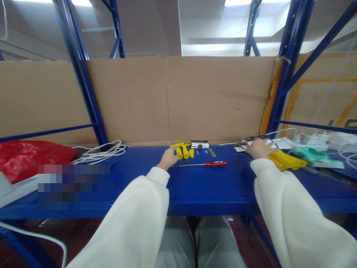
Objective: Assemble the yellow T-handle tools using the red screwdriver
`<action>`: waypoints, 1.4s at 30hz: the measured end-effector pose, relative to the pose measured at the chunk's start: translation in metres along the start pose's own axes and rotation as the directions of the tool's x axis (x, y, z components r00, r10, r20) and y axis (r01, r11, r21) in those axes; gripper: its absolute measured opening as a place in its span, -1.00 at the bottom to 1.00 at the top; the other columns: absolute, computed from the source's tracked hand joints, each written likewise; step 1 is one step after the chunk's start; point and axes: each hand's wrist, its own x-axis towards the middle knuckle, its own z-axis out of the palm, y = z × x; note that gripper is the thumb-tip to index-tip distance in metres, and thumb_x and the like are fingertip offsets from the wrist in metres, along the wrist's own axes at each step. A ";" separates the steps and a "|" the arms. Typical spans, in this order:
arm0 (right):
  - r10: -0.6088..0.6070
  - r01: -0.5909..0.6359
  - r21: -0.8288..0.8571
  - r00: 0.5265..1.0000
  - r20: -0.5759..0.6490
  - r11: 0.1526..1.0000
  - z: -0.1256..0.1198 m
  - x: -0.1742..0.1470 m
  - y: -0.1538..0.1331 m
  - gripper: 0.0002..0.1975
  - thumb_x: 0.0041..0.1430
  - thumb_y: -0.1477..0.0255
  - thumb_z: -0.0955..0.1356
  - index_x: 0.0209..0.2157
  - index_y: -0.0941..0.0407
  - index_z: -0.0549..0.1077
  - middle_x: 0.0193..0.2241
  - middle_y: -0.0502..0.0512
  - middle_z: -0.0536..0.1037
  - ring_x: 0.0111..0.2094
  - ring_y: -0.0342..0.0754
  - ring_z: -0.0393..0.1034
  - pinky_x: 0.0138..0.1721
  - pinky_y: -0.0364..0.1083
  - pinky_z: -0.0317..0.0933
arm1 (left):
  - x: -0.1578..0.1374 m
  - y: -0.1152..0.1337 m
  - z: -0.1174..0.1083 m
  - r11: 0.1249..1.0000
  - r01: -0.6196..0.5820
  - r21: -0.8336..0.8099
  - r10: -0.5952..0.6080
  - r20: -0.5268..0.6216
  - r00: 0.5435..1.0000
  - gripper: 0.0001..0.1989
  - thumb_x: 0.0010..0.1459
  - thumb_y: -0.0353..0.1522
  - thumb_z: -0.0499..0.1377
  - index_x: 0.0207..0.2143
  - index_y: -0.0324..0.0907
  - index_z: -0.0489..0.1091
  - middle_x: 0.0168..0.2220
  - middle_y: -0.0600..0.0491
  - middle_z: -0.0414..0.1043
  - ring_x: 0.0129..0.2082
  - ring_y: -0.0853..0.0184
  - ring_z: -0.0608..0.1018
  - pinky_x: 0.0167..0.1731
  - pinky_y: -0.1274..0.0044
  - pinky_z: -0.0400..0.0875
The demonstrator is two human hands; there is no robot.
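My left hand [169, 158] is at the left end of a row of yellow plastic parts, its bent fingers closed at a yellow T-shaped part [179, 152]. Beside that part lie another yellow T-shaped part [186, 152] and a small yellow wedge [191, 153]. Just in front is a screwdriver [215, 163] with a red handle, its shaft pointing left. Off to the right, my right hand [259, 148] reaches over small packages [252, 138] near the back edge. Its fingers are partly hidden and blurred. Several yellow tubes [287, 160] lie close to its wrist.
Behind the parts are a black-and-white card [199, 144], tiny screws [206, 151] and a small metal strip [212, 152]. Cardboard [167, 100] walls the back. A red bag [36, 156] and coiled white cable [104, 152] lie left; a green item [312, 155] lies right.
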 end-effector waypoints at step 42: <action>-0.752 0.674 0.411 0.658 0.046 0.614 -0.005 -0.140 -0.129 -0.56 0.26 0.55 0.17 0.13 0.15 0.37 0.04 0.28 0.40 -0.01 0.09 0.40 -0.01 -0.04 0.27 | -0.018 0.037 -0.020 0.910 -0.212 -0.356 0.128 -0.244 0.961 -0.60 0.13 -0.52 0.09 0.01 -0.24 0.51 -0.03 0.02 0.58 -0.01 0.25 0.56 0.02 0.47 0.42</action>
